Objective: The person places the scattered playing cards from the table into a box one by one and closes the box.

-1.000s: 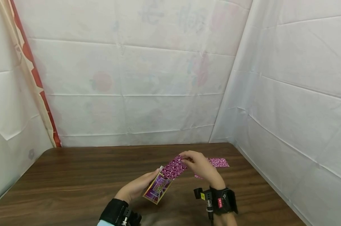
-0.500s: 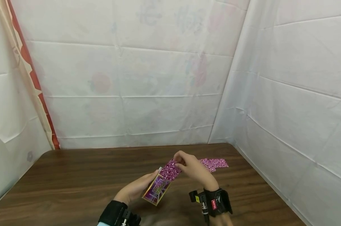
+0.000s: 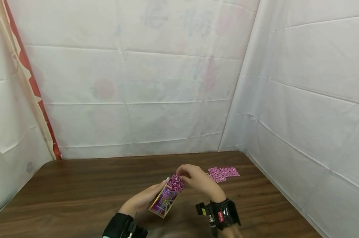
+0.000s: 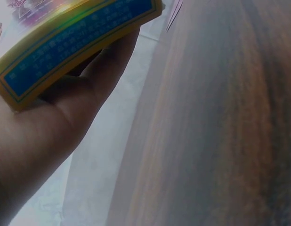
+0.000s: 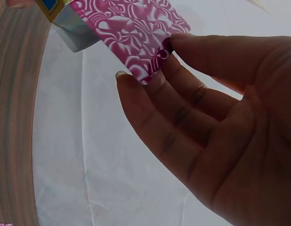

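My left hand grips a purple card box with gold edges, tilted with its opening up and to the right. In the left wrist view the box's blue and gold end lies across the fingers. A pink-and-white patterned card sticks part-way out of the box's opening; its lower part is hidden inside. My right hand pinches the card's outer end between thumb and fingers. The right wrist view shows the thumb on one face of this card and the fingertips behind it.
Several cards with the same pink pattern lie spread and overlapping on the dark wooden table, beyond my right hand. White cloth hangs behind the table and along both sides. Each wrist wears a black strap with a camera.
My right hand has moved left and down toward the box, and less of the card now shows outside it. More of the cards on the table is uncovered. The left hand stays nearly still.
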Demonstrator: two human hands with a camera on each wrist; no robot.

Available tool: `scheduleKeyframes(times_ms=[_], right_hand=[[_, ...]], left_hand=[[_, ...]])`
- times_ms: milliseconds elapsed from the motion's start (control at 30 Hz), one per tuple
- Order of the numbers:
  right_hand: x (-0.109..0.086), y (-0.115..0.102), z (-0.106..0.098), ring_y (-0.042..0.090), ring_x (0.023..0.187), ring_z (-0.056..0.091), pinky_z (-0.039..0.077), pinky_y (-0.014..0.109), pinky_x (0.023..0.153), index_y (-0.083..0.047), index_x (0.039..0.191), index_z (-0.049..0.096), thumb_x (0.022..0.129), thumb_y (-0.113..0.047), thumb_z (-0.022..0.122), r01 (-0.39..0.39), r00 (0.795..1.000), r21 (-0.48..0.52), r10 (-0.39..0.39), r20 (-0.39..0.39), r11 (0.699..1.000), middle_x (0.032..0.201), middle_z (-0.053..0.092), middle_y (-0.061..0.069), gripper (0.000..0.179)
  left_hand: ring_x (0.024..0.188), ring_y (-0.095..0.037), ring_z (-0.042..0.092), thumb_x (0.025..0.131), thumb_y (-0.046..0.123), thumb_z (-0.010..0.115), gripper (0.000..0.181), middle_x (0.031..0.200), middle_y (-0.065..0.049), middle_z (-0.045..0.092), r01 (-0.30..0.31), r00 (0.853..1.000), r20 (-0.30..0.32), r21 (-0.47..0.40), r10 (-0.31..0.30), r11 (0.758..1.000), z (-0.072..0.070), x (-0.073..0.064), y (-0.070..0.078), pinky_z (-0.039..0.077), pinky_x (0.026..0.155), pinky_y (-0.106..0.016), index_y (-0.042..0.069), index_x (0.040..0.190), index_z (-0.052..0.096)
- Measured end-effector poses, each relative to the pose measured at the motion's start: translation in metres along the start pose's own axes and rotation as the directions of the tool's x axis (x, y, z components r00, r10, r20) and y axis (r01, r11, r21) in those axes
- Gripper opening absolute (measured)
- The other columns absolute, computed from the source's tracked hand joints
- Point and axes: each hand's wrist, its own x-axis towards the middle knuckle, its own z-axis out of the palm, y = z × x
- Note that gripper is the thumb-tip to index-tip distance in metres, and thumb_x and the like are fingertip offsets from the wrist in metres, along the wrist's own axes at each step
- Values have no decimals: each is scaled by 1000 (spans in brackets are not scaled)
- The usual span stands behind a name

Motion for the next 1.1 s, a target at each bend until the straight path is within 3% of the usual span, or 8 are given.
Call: scheduleKeyframes(times_ms=[300, 800, 967, 1100], right_hand=[[3, -3, 5, 9, 87, 59, 49, 20, 73, -11, 100, 69, 92, -9, 58, 61, 998, -53, -62, -16, 997, 93, 64, -1, 14], [5, -3, 8, 6, 89, 61, 49, 20, 74, -14, 107, 66, 95, -16, 54, 4, 999, 20, -4, 36, 1000, 103, 66, 0, 17], [1, 19, -2, 13, 89, 62, 50, 26, 73, -13, 108, 65, 95, -15, 54, -42, 998, 10, 42, -44, 999, 102, 67, 4, 17], [-6, 45, -9, 15, 87, 62, 49, 30, 71, -12, 107, 65, 93, -12, 56, -173, 973, 30, 175, -149, 984, 98, 67, 4, 17]], left_hand=[[110, -26, 55, 95, 63, 24, 78, 124, -15, 57, 12, 1000, -3, 14, -12, 1000, -2, -2, -2, 31, 98, -62, 0, 140, 37], [109, -28, 56, 94, 64, 25, 78, 122, -15, 58, 21, 1000, -17, 11, -21, 1000, -4, -3, -2, 32, 96, -64, 1, 137, 41], [113, -32, 53, 92, 66, 28, 80, 125, -18, 56, 42, 998, -51, 14, -42, 999, -2, -1, -4, 29, 96, -67, 1, 137, 41], [117, -35, 49, 92, 66, 30, 80, 127, -19, 53, 57, 996, -70, 16, -56, 998, -2, -1, -4, 25, 97, -70, 1, 137, 41]])
